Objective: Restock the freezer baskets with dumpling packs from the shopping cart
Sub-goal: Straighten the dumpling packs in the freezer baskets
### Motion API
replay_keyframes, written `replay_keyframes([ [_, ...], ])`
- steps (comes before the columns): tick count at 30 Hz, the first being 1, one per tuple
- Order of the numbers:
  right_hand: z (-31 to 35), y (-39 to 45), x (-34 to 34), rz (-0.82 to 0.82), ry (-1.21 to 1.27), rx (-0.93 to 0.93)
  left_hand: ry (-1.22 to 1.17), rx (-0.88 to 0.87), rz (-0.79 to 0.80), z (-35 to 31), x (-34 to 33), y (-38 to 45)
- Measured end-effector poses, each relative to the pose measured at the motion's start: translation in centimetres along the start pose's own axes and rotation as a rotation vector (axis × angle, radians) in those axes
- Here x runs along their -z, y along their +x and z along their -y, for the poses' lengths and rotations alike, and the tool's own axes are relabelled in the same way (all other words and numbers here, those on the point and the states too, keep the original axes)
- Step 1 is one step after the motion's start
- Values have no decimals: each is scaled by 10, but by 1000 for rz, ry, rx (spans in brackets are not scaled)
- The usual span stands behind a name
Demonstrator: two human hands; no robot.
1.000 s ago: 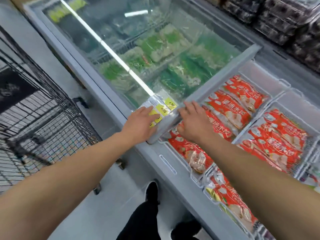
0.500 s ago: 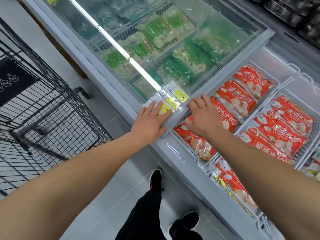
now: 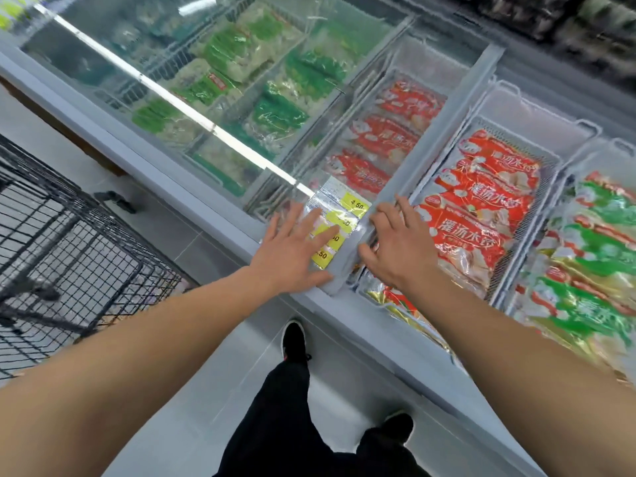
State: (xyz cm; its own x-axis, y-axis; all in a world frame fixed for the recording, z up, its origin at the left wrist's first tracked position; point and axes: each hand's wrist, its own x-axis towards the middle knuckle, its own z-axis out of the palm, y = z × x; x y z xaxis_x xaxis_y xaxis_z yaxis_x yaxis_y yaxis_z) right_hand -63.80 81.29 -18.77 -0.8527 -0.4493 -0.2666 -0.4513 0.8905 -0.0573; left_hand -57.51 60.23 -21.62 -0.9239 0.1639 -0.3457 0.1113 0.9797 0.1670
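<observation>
Freezer [image 3: 220, 187]: dumpling packs [image 3: 481, 215] beside hands [image 3: 344, 249]

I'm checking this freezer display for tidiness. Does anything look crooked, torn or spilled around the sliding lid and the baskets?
Nothing looks spilled or torn. The red dumpling packs lie overlapped in a fairly neat row in their wire basket. The yellow price labels on the glass lid are stuck on slightly staggered, partly under the left hand. The right edge is blurred.

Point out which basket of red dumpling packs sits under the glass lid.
The left red basket, behind the sliding lid. The other red basket, right of the lid's frame, lies uncovered beside the right hand.
</observation>
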Motion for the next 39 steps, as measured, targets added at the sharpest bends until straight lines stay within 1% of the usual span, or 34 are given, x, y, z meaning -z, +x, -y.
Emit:
replay_keyframes([
  [4,-41,-54,-15,-2,52,-83,-35,36,-21,-44,-5,2],
  [7,-80,-100,-29,2,77,-128,-9,25,19,-100,-20,-4],
  [12,-144,-168,-49,11,72,-171,46,21,-8,-194,-45,-12],
  [16,-188,-218,-63,-26,87,-208,42,25,9,-262,-61,-21],
  [23,-252,-289,-80,-40,123,-274,59,6,23,-359,-76,-35],
  [26,-278,-321,-85,-38,108,-313,86,-63,20,-393,-74,-38],
  [28,-297,-347,-88,-43,89,-346,136,-151,17,-415,-74,-37],
  [31,-324,-384,-93,-40,98,-419,185,-280,62,-452,-82,-33],
  [37,-372,-443,-107,22,103,-583,194,-396,160,-533,-101,-36],
  [39,-384,-459,-110,38,120,-612,223,-416,164,-555,-102,-41],
])
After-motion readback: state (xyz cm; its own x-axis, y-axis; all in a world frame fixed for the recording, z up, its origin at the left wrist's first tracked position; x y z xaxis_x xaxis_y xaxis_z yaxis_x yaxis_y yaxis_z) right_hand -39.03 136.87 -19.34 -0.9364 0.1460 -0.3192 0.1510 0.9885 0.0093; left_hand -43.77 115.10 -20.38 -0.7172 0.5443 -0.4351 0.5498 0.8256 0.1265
